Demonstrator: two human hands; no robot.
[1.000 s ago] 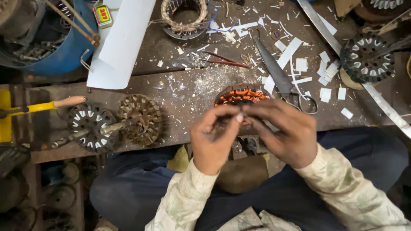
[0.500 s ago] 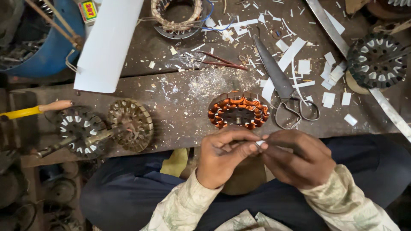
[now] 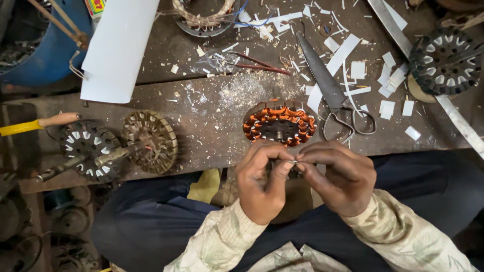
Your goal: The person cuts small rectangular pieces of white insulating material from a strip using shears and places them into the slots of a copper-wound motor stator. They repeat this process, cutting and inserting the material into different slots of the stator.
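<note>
My left hand (image 3: 263, 182) and my right hand (image 3: 337, 176) meet over my lap, just off the near edge of the workbench (image 3: 212, 136). Their fingertips pinch a small thin piece, wire or a paper strip, too small to name, at the point where they touch. Just beyond the hands, a round stator wound with copper coils (image 3: 280, 124) lies flat on the bench near its edge. Neither hand touches the stator.
Large scissors (image 3: 333, 95) lie right of the stator among several white paper slips (image 3: 388, 107). Two bare stator cores (image 3: 151, 141) on a shaft rest at the left, by a yellow-handled tool (image 3: 40, 124). A white sheet (image 3: 118, 48), another wound stator (image 3: 201, 15) and a dark core (image 3: 443, 60) lie farther back.
My hands have pulled back from over the copper stator toward my lap, which uncovers the stator. They stay pinched together on the small piece.
</note>
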